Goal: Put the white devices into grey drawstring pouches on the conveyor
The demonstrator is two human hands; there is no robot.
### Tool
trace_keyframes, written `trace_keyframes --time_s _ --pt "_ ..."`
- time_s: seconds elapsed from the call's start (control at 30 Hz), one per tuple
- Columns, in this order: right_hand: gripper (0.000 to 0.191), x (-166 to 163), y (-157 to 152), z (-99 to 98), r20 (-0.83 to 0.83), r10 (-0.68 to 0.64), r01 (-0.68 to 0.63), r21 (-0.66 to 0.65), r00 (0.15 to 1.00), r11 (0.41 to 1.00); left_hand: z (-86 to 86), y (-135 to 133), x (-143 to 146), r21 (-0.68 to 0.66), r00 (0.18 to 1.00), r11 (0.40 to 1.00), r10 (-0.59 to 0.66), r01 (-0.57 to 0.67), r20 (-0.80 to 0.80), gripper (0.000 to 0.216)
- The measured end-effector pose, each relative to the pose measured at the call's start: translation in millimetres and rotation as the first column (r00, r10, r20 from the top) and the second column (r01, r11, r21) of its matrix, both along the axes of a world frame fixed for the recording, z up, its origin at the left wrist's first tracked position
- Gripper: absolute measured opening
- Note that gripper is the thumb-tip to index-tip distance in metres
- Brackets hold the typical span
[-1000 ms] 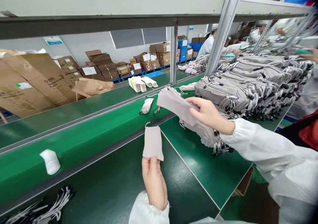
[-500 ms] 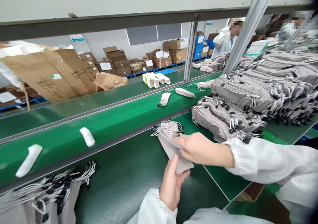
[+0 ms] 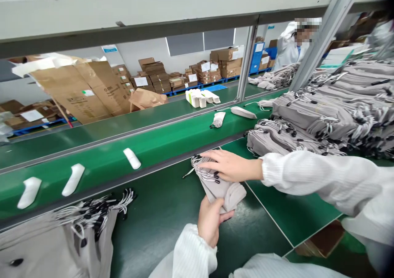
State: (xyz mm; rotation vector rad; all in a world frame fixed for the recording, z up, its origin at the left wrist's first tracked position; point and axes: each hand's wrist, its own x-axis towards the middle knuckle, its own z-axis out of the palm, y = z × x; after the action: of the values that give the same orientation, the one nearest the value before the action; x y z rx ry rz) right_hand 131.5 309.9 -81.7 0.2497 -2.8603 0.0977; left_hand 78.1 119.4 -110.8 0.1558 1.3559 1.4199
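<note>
A small stack of grey drawstring pouches (image 3: 219, 187) lies on the dark green table (image 3: 160, 220) in front of me. My left hand (image 3: 211, 220) grips the stack's near end, fingers curled around it. My right hand (image 3: 226, 166) rests flat on the far end of the stack, fingers stretched out over the cords. Both arms wear white sleeves.
A green conveyor belt (image 3: 166, 140) carries white pieces (image 3: 73, 179) and folded pouches (image 3: 219, 119). Large piles of grey pouches (image 3: 323, 113) fill the right side; another pile (image 3: 61, 237) lies at the lower left. Cardboard boxes (image 3: 83, 89) stand behind. A person in white (image 3: 289, 44) works farther back.
My hands brought the pouches together into one stack and lowered it onto the table. My right hand moved to lie flat on top. My view shifted left.
</note>
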Motion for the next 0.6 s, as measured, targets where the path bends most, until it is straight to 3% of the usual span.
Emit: trace_keyframes --time_s 0.1,0.2,0.27,0.33,0.4,0.53,0.6 --pt "0.051 -37 -8 -14.7 -0.003 0.188 -0.184 0.189 0.982 0.965 4.8 -25 -7 -0.028 0.999 0.999 -0.016 0.015 -0.041 0.042" --pt "0.037 -74 -29 -26.2 0.041 0.261 -0.263 0.238 0.965 0.935 4.4 -56 -16 -0.053 0.998 0.999 -0.010 0.007 -0.069 0.042" --pt "0.031 -95 -49 -28.8 0.079 0.203 -0.212 0.124 0.976 0.969 0.3 -76 -21 -0.074 0.994 0.997 -0.004 -0.004 -0.107 0.048" --pt "0.027 -113 -69 -28.9 0.127 0.107 -0.097 -0.082 0.986 0.992 -5.1 -94 -24 -0.096 0.987 0.995 0.004 -0.020 -0.160 0.053" --pt "0.028 -127 -85 -29.4 0.177 0.037 0.008 -0.246 0.984 0.969 -9.4 -107 -25 -0.124 0.974 0.991 0.010 -0.040 -0.227 0.052" --pt "0.036 -146 -99 -36.1 0.213 0.001 0.081 -0.376 0.977 0.923 -8.1 -124 -26 -0.212 0.927 0.977 -0.057 -0.024 -0.371 0.041" --pt "0.035 -149 -100 -39.3 0.205 0.007 0.086 -0.443 0.979 0.892 -2.0 -130 -31 -0.268 0.827 0.961 -0.094 -0.071 -0.554 0.043"
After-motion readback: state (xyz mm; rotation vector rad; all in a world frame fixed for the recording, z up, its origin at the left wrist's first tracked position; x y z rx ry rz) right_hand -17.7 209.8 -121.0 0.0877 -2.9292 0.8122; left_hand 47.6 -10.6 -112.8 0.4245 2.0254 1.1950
